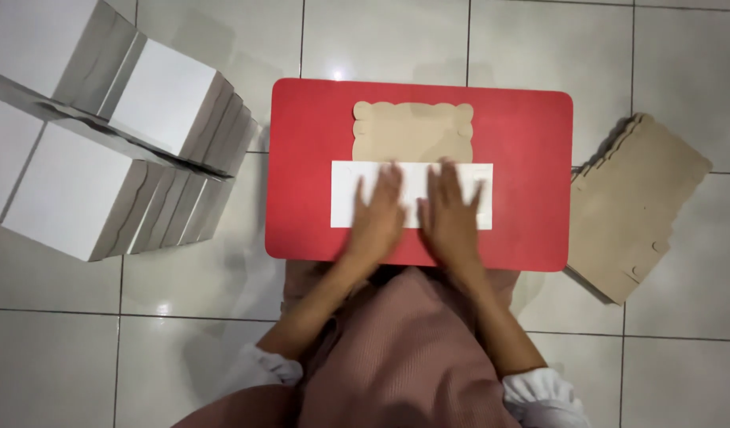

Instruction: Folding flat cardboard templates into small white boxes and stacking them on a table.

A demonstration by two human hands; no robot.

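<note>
left hand (378,208): flat, fingers spread, palm down on the white fold of the cardboard sheet (412,133), gripping nothing. Looks like it's pinning the flap so it creases.

right hand (450,212): same deal, open and flat, pressing just beside the left one.

cardboard sheet: sits mid-table; white flap folded toward the person, brown scalloped end sticking out past the fingers.

red table (523,182): low, on the tile floor (381,40). Bare red all round the sheet, so there's room to slide it either way.

folded white boxes (103,150): stacked on the left, just off the table edge, I'd guess for easy reach.

brown flat pile (630,206): right side, corner near the table edge.
</note>
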